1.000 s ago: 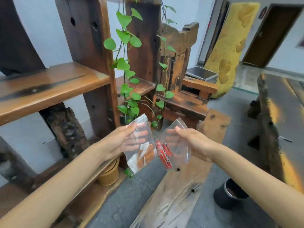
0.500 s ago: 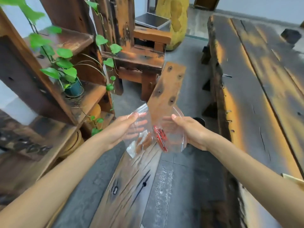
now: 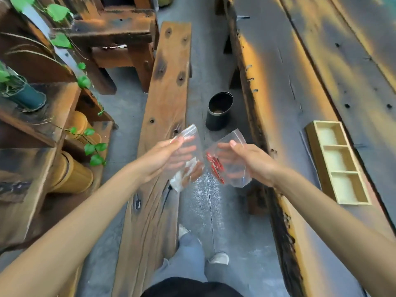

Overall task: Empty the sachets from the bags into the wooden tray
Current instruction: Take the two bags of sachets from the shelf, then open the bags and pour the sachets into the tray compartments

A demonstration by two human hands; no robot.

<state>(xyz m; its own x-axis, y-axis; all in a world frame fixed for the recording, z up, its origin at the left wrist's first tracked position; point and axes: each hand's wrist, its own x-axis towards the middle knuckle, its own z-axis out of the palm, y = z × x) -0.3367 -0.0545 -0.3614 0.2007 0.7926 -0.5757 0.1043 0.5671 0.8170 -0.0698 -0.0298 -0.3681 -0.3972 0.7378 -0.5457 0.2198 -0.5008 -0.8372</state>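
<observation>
**Two sachet bags in hand, tray waiting on the table**

Item 1. Left hand (image 3: 162,159): I see it clamped on a clear plastic bag (image 3: 188,159), thumb on the near face, fingers showing through the film from behind. The bag's long axis runs roughly upright with a slight lean, its open end at the top and pointing away from me. White and orange-brown sachets (image 3: 186,172) sit in its lower end.

Item 2. Right hand (image 3: 252,161): closed on a second clear bag (image 3: 231,159) in the same pinch, thumb on top. This bag leans the other way, its upper corner tipped toward the right, lower end hanging. Red sachets (image 3: 215,167) are gathered along its left edge, lying lengthwise with the bag.

Item 3. Position of both bags: held in the air over the grey floor (image 3: 205,211), side by side and nearly touching at their inner edges, between the long wooden bench (image 3: 162,82) on my left and the table (image 3: 321,82) on my right.

Item 4. Wooden tray (image 3: 315,146): pale, three compartments in a row, resting on the table near its front edge, well to the right of the right hand. Its long axis runs away from me, angled slightly leftward at the far end.

Item 5. Black cylindrical bin (image 3: 219,111): on the floor beyond the bags, beside the table edge.
</observation>
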